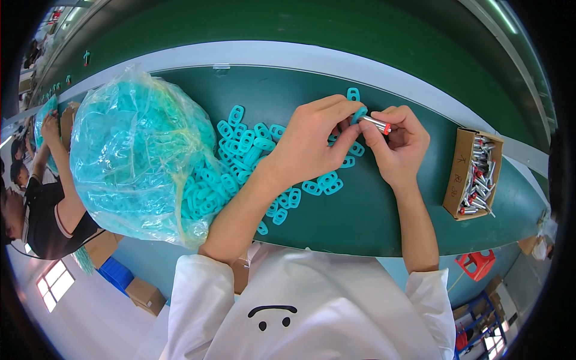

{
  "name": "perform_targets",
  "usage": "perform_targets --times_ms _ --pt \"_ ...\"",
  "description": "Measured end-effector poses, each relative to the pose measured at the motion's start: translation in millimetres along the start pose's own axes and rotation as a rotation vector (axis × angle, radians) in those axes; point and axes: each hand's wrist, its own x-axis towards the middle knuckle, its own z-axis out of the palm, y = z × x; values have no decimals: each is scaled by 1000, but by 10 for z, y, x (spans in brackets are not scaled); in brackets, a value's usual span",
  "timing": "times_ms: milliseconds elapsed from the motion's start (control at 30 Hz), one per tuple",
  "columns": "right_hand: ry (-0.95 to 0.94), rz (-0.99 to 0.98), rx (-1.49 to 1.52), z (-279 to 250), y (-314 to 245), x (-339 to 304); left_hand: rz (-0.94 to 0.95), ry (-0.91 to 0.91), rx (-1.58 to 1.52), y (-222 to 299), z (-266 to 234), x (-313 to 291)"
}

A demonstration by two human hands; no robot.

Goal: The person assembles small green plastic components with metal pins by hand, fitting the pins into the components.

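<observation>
My left hand (307, 143) pinches a teal plastic oval piece (359, 115) between thumb and fingers. My right hand (401, 147) is closed on a short silver metal tube with a red end (375, 123). The tube's left end meets the teal piece; whether it sits inside the hole cannot be made out. Several loose teal pieces (246, 141) lie under and around my left forearm, and one teal piece (353, 94) lies just beyond my hands. To the left, a large clear plastic bag (129, 162) full of teal pieces spills onto the green table (360, 222).
On the right, an open cardboard box (455, 171) holds many metal tubes (480, 180). Past a pale rail (270, 55) runs a green belt (360, 30), with an assembled piece (86, 58) at far left. A co-worker's arm (67, 162) shows left; a red stool (477, 264) stands lower right.
</observation>
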Motion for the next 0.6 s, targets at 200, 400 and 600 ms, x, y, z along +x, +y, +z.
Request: perform_targets --times_ms 200,400,600 --pt "2 -9 -16 -16 14 -2 8 -2 -10 -10 6 -3" --pt "-4 -10 -11 -18 29 -3 7 5 -11 -13 10 -5" --pt "-3 -8 2 -9 24 -4 5 13 -11 4 23 -5"
